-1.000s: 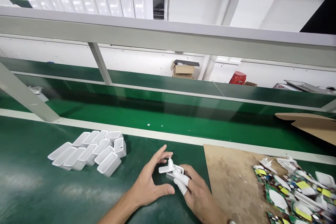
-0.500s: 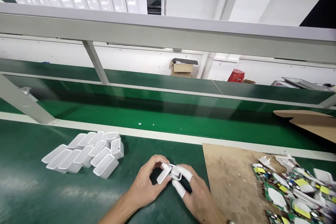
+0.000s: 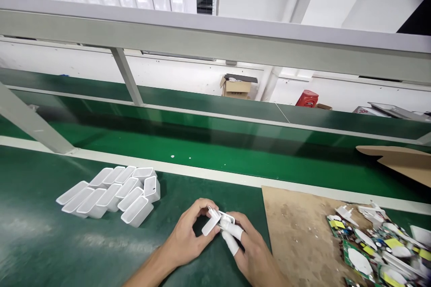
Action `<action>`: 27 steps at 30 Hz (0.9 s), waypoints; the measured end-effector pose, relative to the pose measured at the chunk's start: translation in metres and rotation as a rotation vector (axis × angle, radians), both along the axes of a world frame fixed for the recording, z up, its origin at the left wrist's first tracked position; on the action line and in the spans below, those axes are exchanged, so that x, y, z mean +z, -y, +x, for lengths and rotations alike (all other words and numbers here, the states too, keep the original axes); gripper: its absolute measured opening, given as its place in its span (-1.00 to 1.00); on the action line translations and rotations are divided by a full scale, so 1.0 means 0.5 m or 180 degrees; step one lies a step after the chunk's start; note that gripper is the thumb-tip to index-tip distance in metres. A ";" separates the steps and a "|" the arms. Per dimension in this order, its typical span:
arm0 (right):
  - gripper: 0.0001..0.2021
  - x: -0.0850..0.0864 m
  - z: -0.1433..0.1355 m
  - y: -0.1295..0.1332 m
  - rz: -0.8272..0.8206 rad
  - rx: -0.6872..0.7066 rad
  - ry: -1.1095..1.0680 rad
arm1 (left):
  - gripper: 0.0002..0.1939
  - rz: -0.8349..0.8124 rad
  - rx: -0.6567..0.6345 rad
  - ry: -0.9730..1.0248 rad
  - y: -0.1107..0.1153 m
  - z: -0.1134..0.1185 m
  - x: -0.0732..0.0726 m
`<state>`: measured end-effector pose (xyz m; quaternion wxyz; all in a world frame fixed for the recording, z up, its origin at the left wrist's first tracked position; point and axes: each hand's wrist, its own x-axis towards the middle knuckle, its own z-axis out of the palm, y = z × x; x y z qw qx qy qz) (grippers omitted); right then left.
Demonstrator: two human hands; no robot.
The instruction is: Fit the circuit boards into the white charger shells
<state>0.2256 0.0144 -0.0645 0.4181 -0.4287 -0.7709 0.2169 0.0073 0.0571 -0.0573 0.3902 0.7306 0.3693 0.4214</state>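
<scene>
Over the green bench, my left hand [image 3: 190,233] grips a small white plastic plug casing [image 3: 211,225] between thumb and fingers. One flat, rounded white face of it points toward me, and an open-rimmed part sits on its right side. White finger covers are on the thumb and forefinger of my right hand [image 3: 251,249]. Those two fingertips pinch at the casing's open-rimmed side and hide much of what is inside. To the left of my hands, several white open-topped plastic housings [image 3: 136,212] stand grouped close together.
A brown cardboard sheet [image 3: 292,233] lies to the right, with a heap of green circuit boards [image 3: 358,258] and white plastic parts at its far side. A pale rail [image 3: 202,174] runs behind the bench, below a sloping post [image 3: 40,125] and an overhead beam [image 3: 235,38].
My right thumb and forefinger have come closer together over the casing's open side, covering more of it. My left hand keeps its grip. The whole view has shifted slightly.
</scene>
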 end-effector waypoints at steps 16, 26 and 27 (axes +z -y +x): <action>-0.44 0.028 -0.037 0.008 -0.2698 0.0071 -0.3558 | -0.38 0.1350 0.0111 -0.0328 0.042 0.031 0.031; -0.74 0.001 -0.004 -0.003 -0.0737 -0.0661 -0.1673 | -0.05 0.1113 0.0132 -0.0628 0.030 0.021 0.006; -0.78 0.000 0.001 -0.003 -0.0227 -0.0714 -0.1109 | 0.00 0.1024 0.0135 -0.0689 0.028 0.022 0.001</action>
